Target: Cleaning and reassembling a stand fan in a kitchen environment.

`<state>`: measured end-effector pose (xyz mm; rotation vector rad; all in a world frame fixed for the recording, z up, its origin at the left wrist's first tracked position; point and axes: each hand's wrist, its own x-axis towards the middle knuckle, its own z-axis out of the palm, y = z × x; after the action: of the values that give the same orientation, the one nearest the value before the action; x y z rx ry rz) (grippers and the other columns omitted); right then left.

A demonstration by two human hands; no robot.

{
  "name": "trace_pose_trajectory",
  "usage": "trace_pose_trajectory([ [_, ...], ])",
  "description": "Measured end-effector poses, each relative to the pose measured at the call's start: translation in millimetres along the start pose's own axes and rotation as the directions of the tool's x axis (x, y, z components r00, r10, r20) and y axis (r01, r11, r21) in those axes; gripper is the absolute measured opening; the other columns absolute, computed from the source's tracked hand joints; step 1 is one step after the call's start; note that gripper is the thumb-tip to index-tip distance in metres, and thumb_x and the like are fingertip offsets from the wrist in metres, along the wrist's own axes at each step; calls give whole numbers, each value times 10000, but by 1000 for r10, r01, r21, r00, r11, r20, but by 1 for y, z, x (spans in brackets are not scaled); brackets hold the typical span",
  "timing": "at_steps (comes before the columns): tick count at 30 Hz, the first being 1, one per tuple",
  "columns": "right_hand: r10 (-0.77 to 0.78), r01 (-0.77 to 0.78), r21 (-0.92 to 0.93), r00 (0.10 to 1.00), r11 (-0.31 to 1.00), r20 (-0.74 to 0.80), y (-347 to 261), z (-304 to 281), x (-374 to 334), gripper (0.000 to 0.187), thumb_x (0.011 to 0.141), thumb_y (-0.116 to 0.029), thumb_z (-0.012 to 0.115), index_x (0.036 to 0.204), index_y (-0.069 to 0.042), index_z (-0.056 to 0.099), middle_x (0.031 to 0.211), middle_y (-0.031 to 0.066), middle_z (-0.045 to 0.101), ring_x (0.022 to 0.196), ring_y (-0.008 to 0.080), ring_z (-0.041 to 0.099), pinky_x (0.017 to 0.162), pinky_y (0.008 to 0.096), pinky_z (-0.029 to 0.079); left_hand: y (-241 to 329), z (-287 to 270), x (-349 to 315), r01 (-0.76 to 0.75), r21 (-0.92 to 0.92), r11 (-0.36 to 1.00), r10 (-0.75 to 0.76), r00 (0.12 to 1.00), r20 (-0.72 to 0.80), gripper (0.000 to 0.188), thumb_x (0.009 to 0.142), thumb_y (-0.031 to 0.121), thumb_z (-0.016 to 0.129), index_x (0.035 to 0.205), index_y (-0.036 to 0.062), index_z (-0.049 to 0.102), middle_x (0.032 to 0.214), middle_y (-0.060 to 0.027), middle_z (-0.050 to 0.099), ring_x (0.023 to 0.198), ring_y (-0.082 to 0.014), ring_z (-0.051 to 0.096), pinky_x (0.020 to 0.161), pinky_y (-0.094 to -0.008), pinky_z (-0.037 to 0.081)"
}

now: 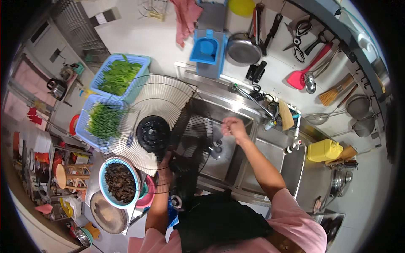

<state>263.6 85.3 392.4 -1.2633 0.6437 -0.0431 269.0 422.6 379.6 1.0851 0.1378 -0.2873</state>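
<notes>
A fan [154,134] with a round wire guard and a black hub stands in front of me, leaning over the sink's left side. My left hand [165,162] grips the black part just below the hub, fingers wrapped round it. Above the left basin of the steel sink [263,145], my right hand [233,127] is raised with its fingers curled in; I see nothing in them. Below that hand, a dark drain fitting [217,145] shows in the basin. The fan's guard and dark body hide part of this basin.
Left of the fan are a basket of leafy greens [120,76], a basket of thin green stalks [103,120] and a bowl of dark, wrinkled food [120,182]. A round chopping board [107,211] lies nearer. Right are a tap [292,146] and yellow jug [324,150]. Utensils hang behind.
</notes>
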Motion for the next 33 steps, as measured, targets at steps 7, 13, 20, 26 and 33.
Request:
trace_pose_trajectory([
  [7,333,-428,-478,902,767,-274,207,-64,64,168,874,-117,507,872,-8,635,720,138,651,628,257,647,522,384,520,-13,-18,-15,26,276,961,-23,1000,-14,267,900,143,525,1106,-7,606,972,-75,646,875,-195,612,801,-324,495],
  [13,-64,-69,-905,992,419,-106,297,-38,101,261,906,-274,474,980,-94,648,900,224,652,844,380,635,738,463,509,-64,-161,-80,298,518,802,-250,955,-161,360,985,231,339,1232,69,544,1258,-121,568,1143,-229,541,1027,-377,381],
  [20,56,-80,-798,997,597,-58,321,-30,93,316,767,-174,615,1074,-101,591,1041,161,618,1030,357,559,860,477,462,-68,-137,-44,165,637,753,-183,982,-39,409,939,236,500,1245,-37,496,1283,-103,555,1189,-259,505,1043,-348,384],
  [26,-131,224,-974,965,-33,227,320,-61,72,484,755,-239,683,1171,-69,504,1176,205,519,1037,386,551,849,479,474,-66,-100,-31,152,870,469,-376,926,41,502,967,330,418,1340,-5,402,1377,-119,472,1259,-237,442,1071,-366,354],
  [33,-97,-516,-844,842,143,-531,373,-21,71,395,856,-175,597,1192,-15,465,1168,205,516,1032,381,560,851,459,483,-55,-96,-37,191,488,852,-231,973,22,385,927,237,488,1244,18,497,1278,-108,533,1158,-235,505,995,-370,405],
])
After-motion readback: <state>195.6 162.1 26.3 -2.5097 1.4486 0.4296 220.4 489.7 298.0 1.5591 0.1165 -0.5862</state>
